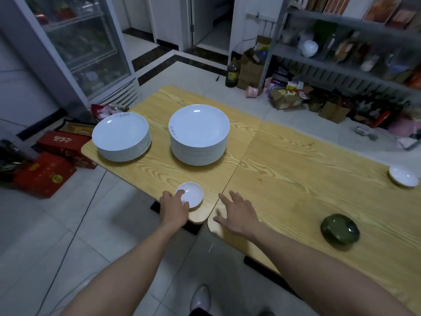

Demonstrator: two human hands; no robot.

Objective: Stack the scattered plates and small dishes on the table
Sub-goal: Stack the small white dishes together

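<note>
Two tall stacks of white plates stand on the wooden table (284, 160): a left stack (121, 136) near the table's left edge and a higher one (199, 133) to its right. A small white dish (192, 193) sits near the front corner. My left hand (174, 207) touches its near-left rim with fingers over the edge. My right hand (238, 213) hovers spread and holds nothing, just right of the seam between the two tabletops. Another small white dish (403, 176) lies at the far right edge. A stack of dark green dishes (340, 228) sits front right.
A glass-door fridge (79, 46) stands behind the table on the left. Red boxes (45, 174) lie on the floor to the left. Metal shelves (341, 42) with goods and cardboard boxes (287, 96) fill the right back. My shoe (200, 297) shows below.
</note>
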